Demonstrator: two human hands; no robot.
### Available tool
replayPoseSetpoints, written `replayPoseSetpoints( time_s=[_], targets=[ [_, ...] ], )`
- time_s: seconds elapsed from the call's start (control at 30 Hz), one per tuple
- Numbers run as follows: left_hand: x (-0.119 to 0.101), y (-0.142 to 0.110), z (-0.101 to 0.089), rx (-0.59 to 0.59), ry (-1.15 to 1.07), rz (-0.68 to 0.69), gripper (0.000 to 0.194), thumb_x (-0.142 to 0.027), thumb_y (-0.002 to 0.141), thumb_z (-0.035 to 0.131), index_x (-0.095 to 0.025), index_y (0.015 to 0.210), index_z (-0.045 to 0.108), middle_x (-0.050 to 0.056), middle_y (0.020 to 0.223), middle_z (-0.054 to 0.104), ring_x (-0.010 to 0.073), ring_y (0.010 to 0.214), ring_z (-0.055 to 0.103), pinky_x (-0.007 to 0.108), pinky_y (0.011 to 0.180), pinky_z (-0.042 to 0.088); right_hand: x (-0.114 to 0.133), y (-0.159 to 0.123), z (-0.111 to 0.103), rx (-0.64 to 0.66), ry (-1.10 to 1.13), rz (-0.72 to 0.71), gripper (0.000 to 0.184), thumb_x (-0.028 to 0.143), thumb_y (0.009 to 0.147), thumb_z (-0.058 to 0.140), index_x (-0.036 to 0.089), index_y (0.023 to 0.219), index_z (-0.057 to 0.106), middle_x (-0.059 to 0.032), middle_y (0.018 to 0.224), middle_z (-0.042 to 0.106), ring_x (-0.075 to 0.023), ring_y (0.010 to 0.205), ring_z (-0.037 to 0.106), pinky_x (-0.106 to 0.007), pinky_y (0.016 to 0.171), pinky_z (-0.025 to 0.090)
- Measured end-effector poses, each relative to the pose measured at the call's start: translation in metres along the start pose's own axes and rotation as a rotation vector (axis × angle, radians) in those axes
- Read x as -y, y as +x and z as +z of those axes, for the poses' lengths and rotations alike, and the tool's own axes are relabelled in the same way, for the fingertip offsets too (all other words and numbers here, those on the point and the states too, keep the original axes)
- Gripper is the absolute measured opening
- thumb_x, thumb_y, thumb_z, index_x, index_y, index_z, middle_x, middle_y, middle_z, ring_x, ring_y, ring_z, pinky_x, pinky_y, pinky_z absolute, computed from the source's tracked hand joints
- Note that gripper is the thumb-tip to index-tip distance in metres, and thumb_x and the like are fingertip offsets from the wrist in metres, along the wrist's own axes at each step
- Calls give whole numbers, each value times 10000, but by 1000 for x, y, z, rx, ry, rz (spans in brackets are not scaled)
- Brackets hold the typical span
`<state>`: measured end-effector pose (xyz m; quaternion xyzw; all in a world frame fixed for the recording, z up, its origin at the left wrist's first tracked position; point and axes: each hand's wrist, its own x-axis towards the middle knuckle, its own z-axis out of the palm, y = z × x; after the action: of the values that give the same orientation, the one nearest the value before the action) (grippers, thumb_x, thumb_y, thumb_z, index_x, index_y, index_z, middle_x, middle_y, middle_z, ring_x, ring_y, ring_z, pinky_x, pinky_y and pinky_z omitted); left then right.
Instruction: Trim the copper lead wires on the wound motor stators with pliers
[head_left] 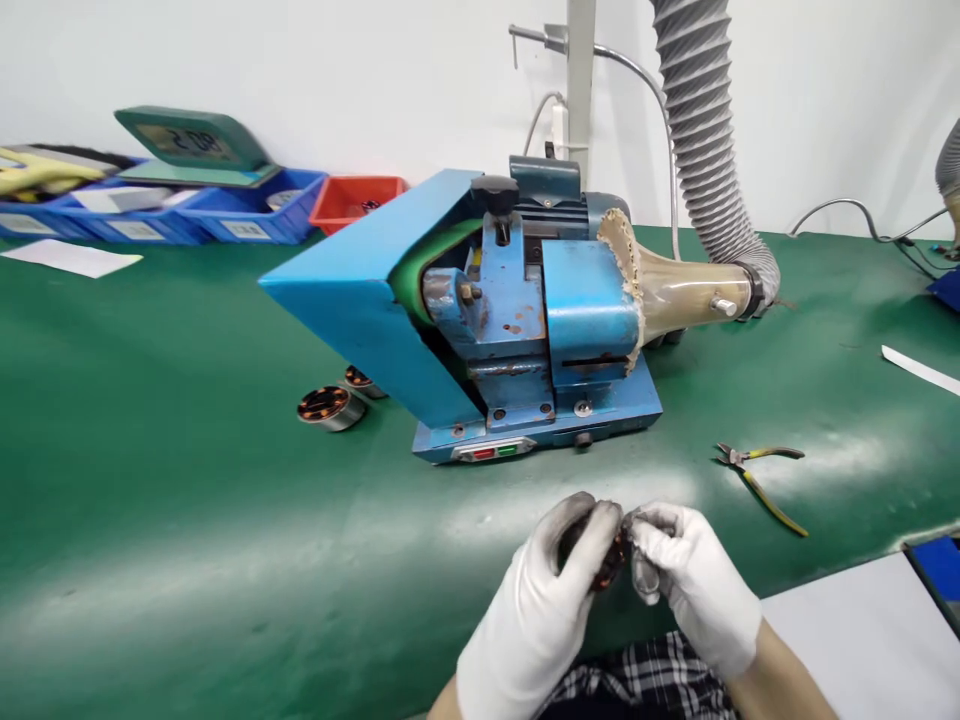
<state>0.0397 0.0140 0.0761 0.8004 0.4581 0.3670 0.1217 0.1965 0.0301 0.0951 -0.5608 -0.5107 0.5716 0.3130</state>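
On the green worktop (187,520), well left of the blue machine (506,325) and toward the wall, lies a pale sheet of paper (75,257). Behind it stands a row of blue bins (281,228), with a green display (195,138) on top, its lid tilted up. A red bin (334,212) stands just behind the machine's left end. Two metal rings wound with copper, one nearer (332,410) and one farther (365,380), sit beside the machine's left side, the farther one partly hidden.

In front of the machine, the gloved left hand (544,590) has its fingers curled closely around a dark copper coil (611,562), held above the worktop. The gloved right hand (694,575) is right at the coil's right edge, fingertips bunched together; whether they grip a bit of it cannot be told.

From the machine's right end, a clear funnel (686,292) leads to a ribbed grey hose (701,140). Pliers (739,460) lie right of the machine, toward the near edge, handles spread. Farther right is a white strip (922,370).
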Motion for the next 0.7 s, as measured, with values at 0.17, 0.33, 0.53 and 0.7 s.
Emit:
replayPoseSetpoints(
  time_s=[0.17, 0.33, 0.53, 0.7],
  targets=[
    [13, -4, 13, 195, 15, -144, 449, -18, 696, 582, -214, 1093, 500, 101, 1077, 632, 300, 1107, 557, 482, 886, 500, -12, 15, -9, 145, -222, -54, 249, 339, 845, 409, 200, 649, 475, 45, 466, 424, -117, 391, 421, -229, 390, 384],
    [19, 7, 1, 401, -31, -226, 410, -206, 640, 760, -225, 1002, 569, 87, 1088, 658, 327, 1205, 489, 575, 1030, 343, -4, 22, -35, 199, -616, -273, 155, 145, 740, 523, 208, 634, 616, -10, 647, 510, -132, 496, 423, -269, 513, 378],
    [19, 5, -5, 397, -24, -228, 493, -188, 587, 784, -225, 1028, 568, 97, 1111, 655, 342, 1210, 489, 591, 1014, 359, -11, 19, -130, 124, -915, -381, 224, 224, 847, 454, 222, 790, 671, -52, 744, 583, -181, 631, 550, -317, 638, 452],
    [-3, 12, -6, 339, -21, -198, 555, -285, 689, 719, -217, 1189, 488, 138, 1310, 525, 332, 1237, 447, 537, 976, 421, -55, 19, -179, -417, -1355, -253, 545, 513, 810, 523, 146, 1213, 520, -174, 1170, 558, -313, 1025, 556, -428, 834, 451]
  ],
)
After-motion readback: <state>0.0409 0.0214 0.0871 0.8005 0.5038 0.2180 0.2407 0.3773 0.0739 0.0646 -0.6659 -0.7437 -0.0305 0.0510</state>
